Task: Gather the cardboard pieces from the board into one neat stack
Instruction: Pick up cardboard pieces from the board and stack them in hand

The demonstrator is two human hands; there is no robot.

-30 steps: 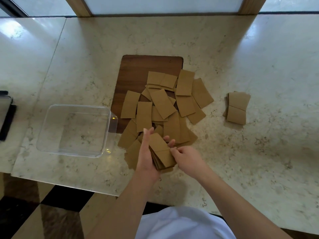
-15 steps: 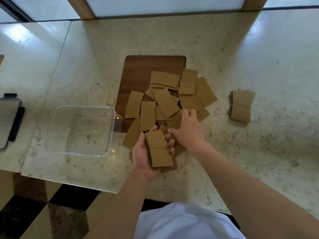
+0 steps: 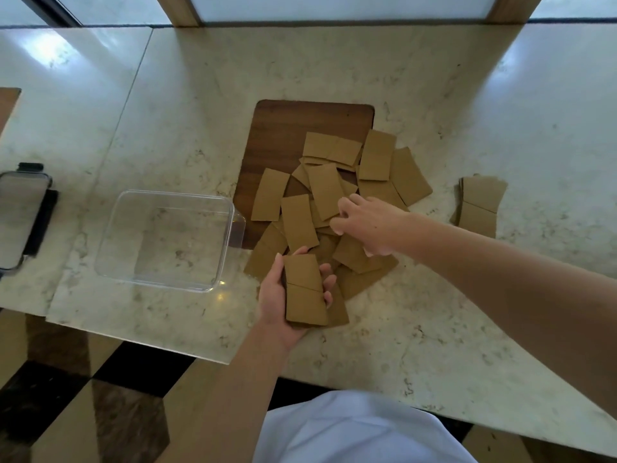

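Observation:
A dark wooden board (image 3: 287, 128) lies on the marble counter with several brown cardboard pieces (image 3: 377, 155) scattered over its near half and spilling onto the counter. My left hand (image 3: 273, 295) is palm up near the counter's front edge, shut on a small stack of cardboard pieces (image 3: 305, 289). My right hand (image 3: 370, 222) reaches into the middle of the pile, fingers curled down onto the pieces; whether it grips one is hidden. A second small stack of cardboard (image 3: 480, 205) sits alone to the right.
A clear plastic container (image 3: 167, 240) stands left of the board, touching its near left corner. A dark-framed tray (image 3: 23, 215) lies at the far left. The counter's front edge runs just below my left hand, floor beneath.
My right hand has left the stack in my left hand and reached forward into the scattered pile. My left hand has kept its stack and stayed almost still.

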